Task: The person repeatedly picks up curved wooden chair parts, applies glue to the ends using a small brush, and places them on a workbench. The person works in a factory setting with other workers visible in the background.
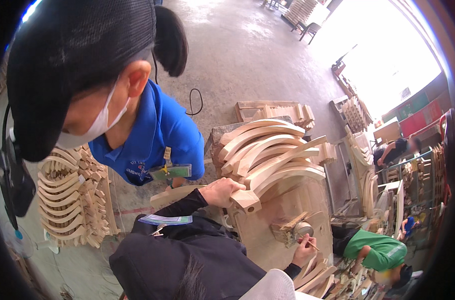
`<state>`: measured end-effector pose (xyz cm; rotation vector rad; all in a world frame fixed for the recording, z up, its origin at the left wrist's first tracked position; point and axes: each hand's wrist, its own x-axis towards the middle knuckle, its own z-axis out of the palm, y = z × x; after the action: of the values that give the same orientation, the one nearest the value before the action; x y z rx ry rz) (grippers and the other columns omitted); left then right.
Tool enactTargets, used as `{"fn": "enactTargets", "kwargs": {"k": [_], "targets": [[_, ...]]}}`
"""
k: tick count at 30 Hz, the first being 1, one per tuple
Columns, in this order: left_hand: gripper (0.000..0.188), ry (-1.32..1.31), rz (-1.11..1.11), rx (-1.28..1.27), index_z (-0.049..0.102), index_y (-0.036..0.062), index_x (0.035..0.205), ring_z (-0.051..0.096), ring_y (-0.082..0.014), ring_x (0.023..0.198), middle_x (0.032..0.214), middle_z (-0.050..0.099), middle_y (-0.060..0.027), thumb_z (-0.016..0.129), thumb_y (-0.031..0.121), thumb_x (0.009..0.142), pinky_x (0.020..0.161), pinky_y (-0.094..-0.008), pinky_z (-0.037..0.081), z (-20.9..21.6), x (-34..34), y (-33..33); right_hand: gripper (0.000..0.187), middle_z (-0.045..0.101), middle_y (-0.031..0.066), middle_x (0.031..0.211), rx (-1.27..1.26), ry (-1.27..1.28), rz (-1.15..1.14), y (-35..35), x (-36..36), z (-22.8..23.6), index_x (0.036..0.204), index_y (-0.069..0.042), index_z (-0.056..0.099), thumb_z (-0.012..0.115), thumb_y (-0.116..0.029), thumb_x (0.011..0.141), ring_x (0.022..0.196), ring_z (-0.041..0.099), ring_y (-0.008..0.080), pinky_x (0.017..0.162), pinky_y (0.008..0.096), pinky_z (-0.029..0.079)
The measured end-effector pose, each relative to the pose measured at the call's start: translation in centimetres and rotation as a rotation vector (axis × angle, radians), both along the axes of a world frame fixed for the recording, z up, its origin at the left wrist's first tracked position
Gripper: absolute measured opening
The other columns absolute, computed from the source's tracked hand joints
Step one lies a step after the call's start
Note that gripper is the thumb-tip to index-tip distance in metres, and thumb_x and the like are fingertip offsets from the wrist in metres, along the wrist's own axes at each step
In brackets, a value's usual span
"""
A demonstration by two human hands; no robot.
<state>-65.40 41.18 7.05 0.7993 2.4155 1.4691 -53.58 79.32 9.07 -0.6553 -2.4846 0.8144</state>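
Note:
My left hand (220, 192) is closed round the end of a curved wooden piece (246, 201), pale and smooth, with a dark round hole in its end face. The piece's far part runs up among several other curved wooden pieces (260, 142) piled on the work table. Lower right, my right hand (303, 250) pinches a thin wooden stick (313, 245); which kind of tool it is, I cannot tell. Just above that hand sits a small round tin (303, 229) beside a rough, stained wooden block (286, 231).
A bare stretch of the table board (252, 239) lies between my hands. On the left stands a co-worker in a blue shirt (160, 130), close to the pile. Stacked curved pieces (62, 200) fill a pallet behind. A person in green (382, 252) bends over more wood at right.

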Motion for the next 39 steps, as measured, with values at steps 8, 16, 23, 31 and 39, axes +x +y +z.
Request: {"fn": "enactTargets", "kwargs": {"k": [8,16,23,31,39], "targets": [[0.03,-0.039,-0.011,0.051,0.06,0.0037,0.095,0.063,-0.0395,0.088,0.087,0.065,-0.0201,0.064,0.001,0.066,0.072,-0.0409,0.05,0.4,0.1,-0.5,0.033,0.063,0.0065,0.061,0.009,-0.003,-0.017,0.1,0.2,-0.2,0.073,-0.001,0.055,0.061,-0.025,0.095,0.054,0.057,0.0133,0.052,0.0287,0.044],[0.04,-0.034,0.019,0.04,0.063,0.0042,0.106,0.063,-0.0391,0.093,0.094,0.065,-0.0217,0.064,0.001,0.066,0.075,-0.0397,0.051,0.9,0.2,-0.6,0.033,0.064,0.007,0.062,0.024,-0.017,-0.014,-0.2,-0.1,0.2,0.074,-0.001,0.054,0.06,-0.025,0.095,0.055,0.059,0.0138,0.052,0.0291,0.045],[0.04,-0.037,0.029,0.015,0.063,0.0048,0.106,0.063,-0.0387,0.092,0.093,0.065,-0.0211,0.064,0.002,0.066,0.074,-0.0384,0.051,0.9,0.4,-1.1,0.033,0.064,0.0064,0.062,0.021,-0.026,-0.009,0.1,-0.2,0.1,0.073,-0.001,0.054,0.06,-0.026,0.095,0.055,0.059,0.0135,0.053,0.0292,0.046],[0.037,0.019,0.042,0.071,0.063,0.0048,0.103,0.063,-0.0385,0.089,0.09,0.066,-0.0204,0.064,0.001,0.066,0.073,-0.0388,0.05,0.0,0.5,-0.9,0.034,0.064,0.0062,0.062,0.04,-0.026,-0.007,0.0,0.1,0.3,0.073,-0.002,0.054,0.061,-0.026,0.095,0.054,0.058,0.0122,0.052,0.0291,0.045],[0.036,0.003,0.026,0.091,0.063,0.0047,0.102,0.063,-0.0386,0.088,0.089,0.066,-0.0202,0.061,-0.002,0.067,0.074,-0.0395,0.05,0.7,0.5,-0.9,0.033,0.064,0.0065,0.062,0.019,-0.015,0.012,0.4,-0.1,0.0,0.075,-0.002,0.054,0.061,-0.027,0.095,0.056,0.061,0.013,0.052,0.0276,0.047]]}}
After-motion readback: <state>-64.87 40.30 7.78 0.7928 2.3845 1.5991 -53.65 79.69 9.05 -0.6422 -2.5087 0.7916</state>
